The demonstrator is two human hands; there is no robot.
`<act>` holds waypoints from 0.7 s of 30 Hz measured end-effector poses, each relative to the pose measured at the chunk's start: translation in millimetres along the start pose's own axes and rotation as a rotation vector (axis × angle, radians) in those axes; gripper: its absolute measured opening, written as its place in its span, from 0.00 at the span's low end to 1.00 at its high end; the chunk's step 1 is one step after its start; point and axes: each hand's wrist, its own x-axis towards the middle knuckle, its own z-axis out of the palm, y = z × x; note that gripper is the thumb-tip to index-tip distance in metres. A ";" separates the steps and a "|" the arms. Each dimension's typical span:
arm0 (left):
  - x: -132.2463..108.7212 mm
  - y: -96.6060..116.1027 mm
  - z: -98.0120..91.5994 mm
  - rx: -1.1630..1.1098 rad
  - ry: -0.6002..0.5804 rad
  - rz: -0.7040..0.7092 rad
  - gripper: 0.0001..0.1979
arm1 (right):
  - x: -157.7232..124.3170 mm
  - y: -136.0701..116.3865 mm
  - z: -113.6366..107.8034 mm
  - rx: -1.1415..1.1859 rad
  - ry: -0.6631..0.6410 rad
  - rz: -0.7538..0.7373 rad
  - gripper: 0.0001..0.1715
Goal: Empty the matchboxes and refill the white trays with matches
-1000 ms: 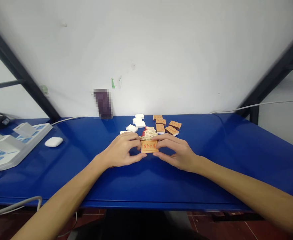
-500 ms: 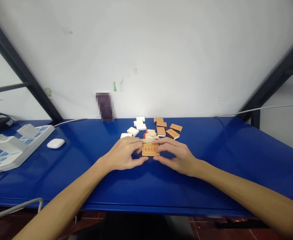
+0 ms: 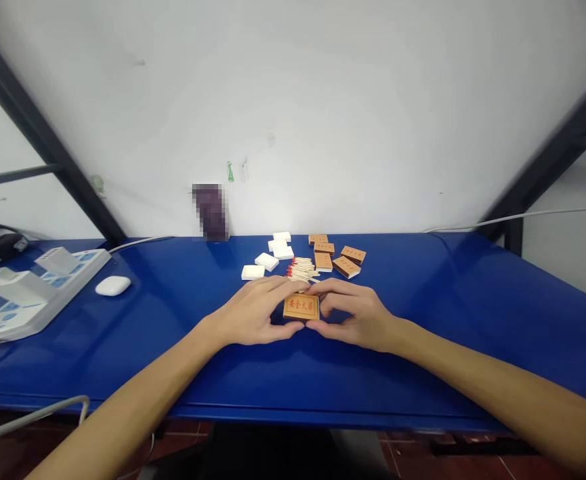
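Note:
Between my two hands sits an orange matchbox (image 3: 301,306) with red lettering on its top face. My left hand (image 3: 253,310) curls around its left side, thumb at the near edge and fingers at the far edge. From the right, my right hand (image 3: 355,310) grips it the same way. Just beyond my fingertips lies a pile of loose matches (image 3: 300,268) with red heads pointing left. Several white matchbox trays (image 3: 267,261) lie behind my left hand. Behind my right hand are several more orange matchboxes (image 3: 347,267).
The blue table (image 3: 253,387) meets a white wall at the back. On the left are a white power strip (image 3: 27,317) with plugs and a small white rounded case (image 3: 113,286). A blurred purple item (image 3: 211,213) stands against the wall. Dark metal posts (image 3: 523,173) flank the table.
The matchbox has come slightly nearer to me and tilted, so its dark near side shows. My left fingers have shifted right along its far edge, uncovering its top.

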 end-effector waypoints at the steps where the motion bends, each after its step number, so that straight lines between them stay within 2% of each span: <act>1: 0.1 0.3 1.1 0.006 -0.005 0.007 0.26 | 0.0 -0.3 0.0 0.002 -0.003 -0.004 0.10; 5: 0.1 -0.1 4.0 0.025 0.009 -0.003 0.29 | 0.2 -0.9 -1.2 0.008 -0.015 -0.010 0.06; 13: 0.0 -1.1 4.9 0.034 0.023 -0.003 0.28 | 0.0 -1.6 -1.6 0.000 -0.040 -0.016 0.06; 17: 0.9 0.2 0.2 -0.036 0.016 0.017 0.21 | 1.9 -3.8 -3.9 0.003 -0.068 0.003 0.04; 21: 1.1 -1.3 -14.7 -0.061 0.070 -0.070 0.18 | 5.4 -5.0 -12.8 0.008 -0.133 0.026 0.06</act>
